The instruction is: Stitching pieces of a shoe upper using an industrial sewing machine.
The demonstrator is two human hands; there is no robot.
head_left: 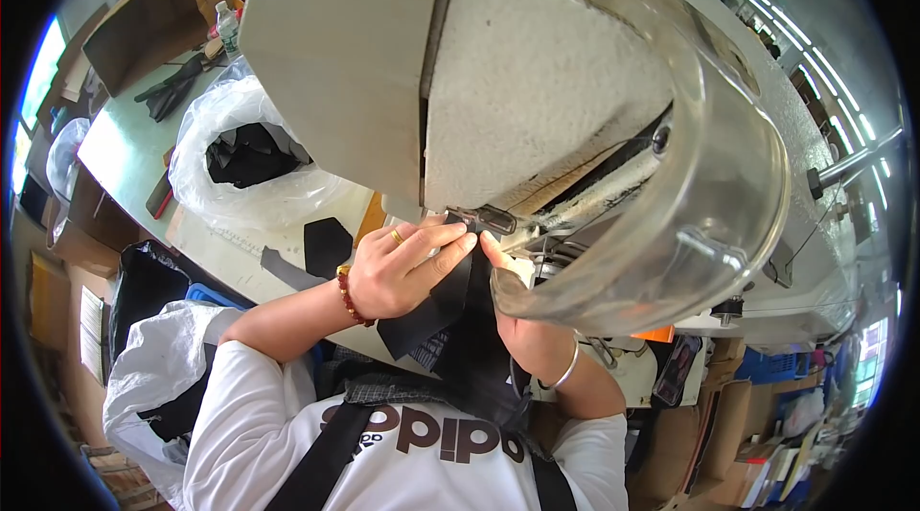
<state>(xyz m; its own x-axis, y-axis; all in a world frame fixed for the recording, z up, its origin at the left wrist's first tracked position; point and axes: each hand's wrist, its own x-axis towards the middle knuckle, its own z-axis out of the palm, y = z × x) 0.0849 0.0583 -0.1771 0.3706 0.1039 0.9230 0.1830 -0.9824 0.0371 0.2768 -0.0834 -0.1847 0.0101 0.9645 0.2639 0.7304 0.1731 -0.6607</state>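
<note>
Below the pale head of an industrial sewing machine (546,70), both my hands are at a black fabric piece (448,298). My left hand (388,271) has its fingers together on the piece's upper end, close to a small metal part (494,219) of the machine. My right hand (532,343) pinches the same end from the right, its fingers partly behind a clear curved guard (752,185). The black piece hangs down toward my lap. The machine's needle cannot be made out. A grey-black cut piece (328,244) lies on the table left of my hand.
Left on the table (125,151) stands a clear plastic bag (192,166) holding dark pieces. Beyond it are a bottle (227,27) and a cardboard box (144,32). A phone (678,370) lies at the right. A white sack (144,386) sits beside my left arm.
</note>
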